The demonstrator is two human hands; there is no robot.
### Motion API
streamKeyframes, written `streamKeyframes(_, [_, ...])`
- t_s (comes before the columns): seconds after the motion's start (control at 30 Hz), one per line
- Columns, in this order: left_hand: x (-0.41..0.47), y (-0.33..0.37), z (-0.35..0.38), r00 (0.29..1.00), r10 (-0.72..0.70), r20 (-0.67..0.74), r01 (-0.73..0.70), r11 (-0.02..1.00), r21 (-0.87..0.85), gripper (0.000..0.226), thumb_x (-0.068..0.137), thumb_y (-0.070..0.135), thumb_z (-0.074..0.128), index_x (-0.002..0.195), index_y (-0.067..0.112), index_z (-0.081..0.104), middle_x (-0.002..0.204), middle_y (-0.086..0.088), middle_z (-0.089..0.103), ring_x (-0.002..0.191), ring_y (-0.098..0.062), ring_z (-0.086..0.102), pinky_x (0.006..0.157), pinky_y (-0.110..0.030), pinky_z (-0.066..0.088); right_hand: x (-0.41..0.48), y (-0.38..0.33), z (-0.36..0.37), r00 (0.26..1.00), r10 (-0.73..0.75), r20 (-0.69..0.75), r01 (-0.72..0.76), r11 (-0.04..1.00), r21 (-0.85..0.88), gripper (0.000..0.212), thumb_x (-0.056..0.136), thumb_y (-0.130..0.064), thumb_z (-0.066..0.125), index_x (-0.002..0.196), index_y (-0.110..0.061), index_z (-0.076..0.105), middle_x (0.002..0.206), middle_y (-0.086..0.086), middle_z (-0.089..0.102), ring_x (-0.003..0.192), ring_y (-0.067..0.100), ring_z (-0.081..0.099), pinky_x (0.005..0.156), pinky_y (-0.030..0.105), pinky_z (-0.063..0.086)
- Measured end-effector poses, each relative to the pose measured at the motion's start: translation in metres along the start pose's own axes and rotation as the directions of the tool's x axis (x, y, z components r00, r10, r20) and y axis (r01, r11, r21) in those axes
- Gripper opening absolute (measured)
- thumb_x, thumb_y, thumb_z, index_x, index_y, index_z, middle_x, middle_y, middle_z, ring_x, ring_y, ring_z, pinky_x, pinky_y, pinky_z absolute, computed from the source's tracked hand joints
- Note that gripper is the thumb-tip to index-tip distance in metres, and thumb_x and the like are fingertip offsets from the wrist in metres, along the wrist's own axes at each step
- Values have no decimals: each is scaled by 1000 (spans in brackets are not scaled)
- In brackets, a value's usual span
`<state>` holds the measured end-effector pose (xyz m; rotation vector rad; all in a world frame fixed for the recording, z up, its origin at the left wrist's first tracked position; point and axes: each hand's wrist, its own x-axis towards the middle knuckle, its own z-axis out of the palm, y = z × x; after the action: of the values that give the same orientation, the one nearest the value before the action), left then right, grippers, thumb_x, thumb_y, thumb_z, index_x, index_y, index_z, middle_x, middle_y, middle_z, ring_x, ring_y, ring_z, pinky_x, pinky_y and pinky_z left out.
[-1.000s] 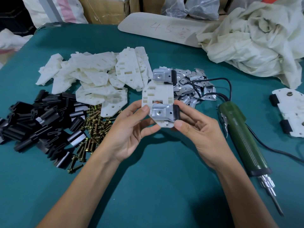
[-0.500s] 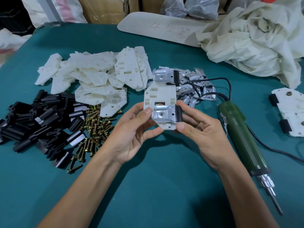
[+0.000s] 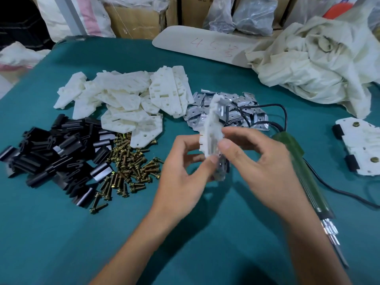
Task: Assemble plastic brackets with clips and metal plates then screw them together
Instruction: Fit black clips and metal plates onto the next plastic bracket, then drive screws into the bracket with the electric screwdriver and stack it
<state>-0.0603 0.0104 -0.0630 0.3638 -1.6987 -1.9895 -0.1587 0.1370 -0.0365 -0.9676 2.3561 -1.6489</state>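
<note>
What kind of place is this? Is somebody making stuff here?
Probably a small workshop or factory bench: piles of white plastic brackets, black clips and brass screws lie on a green table, beside an electric screwdriver.

On the plain teal table surface (image 3: 61, 233) lie black plastic clips (image 3: 61, 147), brass-yellow metal screws (image 3: 127, 165), off-white plastic brackets (image 3: 123, 99) and silvery metal plates (image 3: 195, 114). The long electric screwdriver (image 3: 292, 145) is dark green; the beige board (image 3: 185, 42) bears red handwriting.
</note>
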Motion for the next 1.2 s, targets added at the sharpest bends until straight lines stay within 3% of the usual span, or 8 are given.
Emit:
streamKeyframes(0.13, [-28,-10,23,966,254,-58,-217,907,362,35,90,18,75,118,29,58,107,13,65,97,-7,67,62,-13,52,-3,-16,6,993,111,-41,-114,990,-79,40,77,-65,69,98,-32,71,90,-16,75,86,5,71,82,29,57])
streamKeyframes(0.27, [-37,-10,17,950,311,-10,-263,819,510,41,86,17,78,125,19,63,107,9,65,92,-4,64,78,-14,51,-7,-10,7,979,179,97,-188,977,100,6,94,-30,72,91,-24,72,81,-11,76,75,3,70,71,23,53])
streamKeyframes(0.43, [-49,0,-9,978,209,-14,-178,864,471,29,93,17,69,114,36,64,102,16,67,98,-10,66,75,-18,53,7,0,-13,946,192,262,-134,966,-223,21,100,-39,54,100,-29,72,83,-8,72,74,12,65,71,40,54])
streamKeyframes(0.63, [-48,3,-58,979,170,-116,-88,856,509,22,100,17,61,115,34,64,103,18,71,102,-8,68,76,-38,59,38,13,-13,792,370,486,-76,849,-524,32,104,-38,50,107,-18,74,100,8,74,95,30,66,90,42,51])
streamKeyframes(0.8, [-34,5,-97,944,189,-272,-5,829,560,20,98,21,64,107,39,61,91,13,71,85,-14,66,70,-36,53,49,6,18,867,181,465,121,829,-547,27,101,-39,57,124,-32,69,125,-5,66,122,20,53,106,41,42])
streamKeyframes(0.97, [-19,10,-107,948,204,-244,4,759,651,11,98,25,60,101,36,60,79,10,66,64,-16,57,54,-19,42,52,-12,83,754,20,657,358,826,-436,29,103,-32,57,131,-31,65,123,-2,64,121,20,52,100,37,40])
streamKeyframes(1.13, [-9,13,-106,978,205,24,-106,398,911,6,91,30,71,91,28,65,71,14,58,79,-13,49,68,-34,45,57,-8,112,712,19,702,459,743,-486,15,100,-18,57,112,-20,66,99,0,51,107,28,54,80,38,41])
streamKeyframes(1.2, [-5,13,-106,979,195,51,-123,375,919,16,86,30,78,82,25,63,75,14,59,81,-12,48,70,-26,40,57,-7,110,738,20,674,443,740,-507,10,98,-21,62,107,-19,67,97,-2,56,104,27,56,79,36,41])
